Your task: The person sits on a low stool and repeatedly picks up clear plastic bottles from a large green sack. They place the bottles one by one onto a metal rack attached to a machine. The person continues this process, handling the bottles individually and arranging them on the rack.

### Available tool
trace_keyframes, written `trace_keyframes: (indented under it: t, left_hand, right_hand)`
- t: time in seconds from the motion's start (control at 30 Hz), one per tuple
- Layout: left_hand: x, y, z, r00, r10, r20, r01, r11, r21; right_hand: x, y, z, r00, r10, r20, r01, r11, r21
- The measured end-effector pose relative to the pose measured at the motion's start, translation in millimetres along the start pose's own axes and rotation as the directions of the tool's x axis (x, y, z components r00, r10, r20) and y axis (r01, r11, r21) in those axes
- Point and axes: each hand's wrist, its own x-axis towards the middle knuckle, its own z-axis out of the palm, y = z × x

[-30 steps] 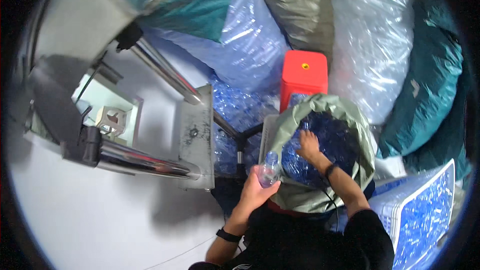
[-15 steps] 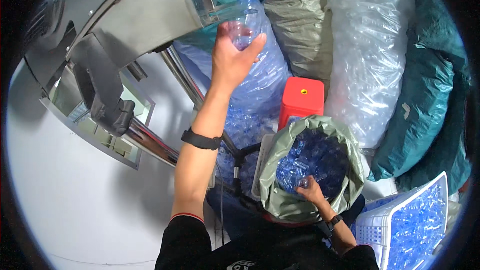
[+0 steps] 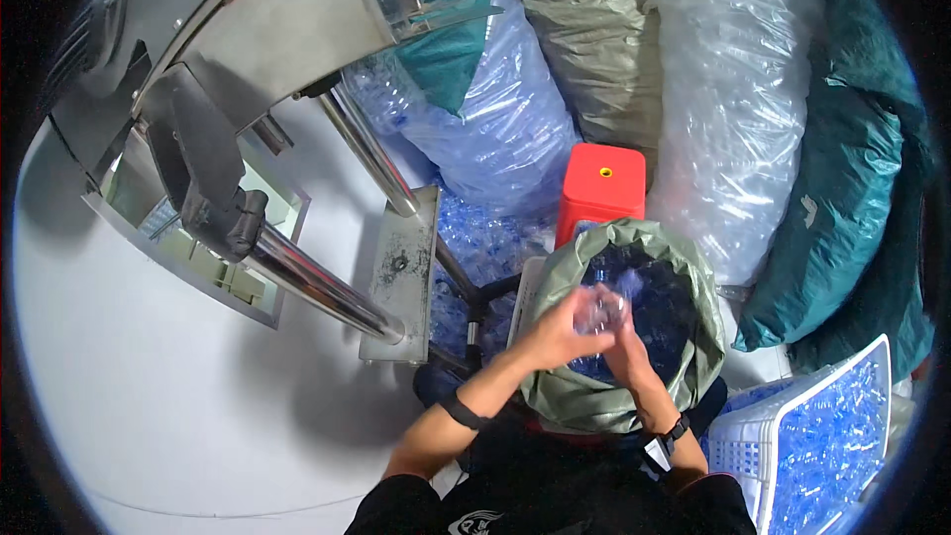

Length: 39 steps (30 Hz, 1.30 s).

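Over the mouth of an olive-green sack [image 3: 555, 384], my left hand [image 3: 560, 332] and my right hand [image 3: 631, 355] come together around a clear plastic bottle [image 3: 603, 310]. Both hands look closed on it, the left from its left side and the right from below and the right. The fingers' exact grip is partly blurred. Inside the sack lie many clear bluish bottles [image 3: 666, 305], just beneath my hands. The sack's rim is folded outward all round.
A metal machine with a clear guard [image 3: 436, 20] stands at upper left on chrome legs [image 3: 327, 282]. Behind the sack is a red stool [image 3: 604, 188]. A white basket [image 3: 743, 461] of small blue-clear pieces tilts at right. Full sacks [image 3: 728, 119] line the back.
My left hand has come down from the machine's guard, where it held a clear bottle, to the sack. My right hand has lifted slightly from among the bottles and met it.
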Motion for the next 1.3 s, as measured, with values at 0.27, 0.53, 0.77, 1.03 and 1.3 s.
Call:
trace_keyframes:
  t: [0.27,0.53,0.77,1.03,1.3]
  left_hand:
    - [95,215,-122,0.657,0.572,-0.491,-0.542,0.811,0.221]
    - [42,179,-192,0.332,0.470,-0.818,-0.769,0.637,0.054]
    - [-24,71,-154,0.341,0.208,-0.917,-0.736,0.665,-0.123]
    - [-88,-130,1,0.823,-0.110,-0.557,0.055,0.992,-0.115]
    - [-145,-176,40,0.770,-0.340,-0.539,0.271,0.940,-0.205]
  right_hand:
    - [-9,-10,5,0.977,0.050,-0.206,-0.073,0.992,-0.104]
    - [-33,4,-7,0.971,0.117,-0.209,-0.139,0.986,-0.096]
    - [-30,46,-56,0.943,0.162,-0.290,-0.261,0.903,-0.342]
    - [-13,96,-124,0.955,0.119,-0.270,-0.287,0.163,-0.944]
    - [38,160,-130,0.897,0.318,-0.307,-0.007,-0.684,-0.730]
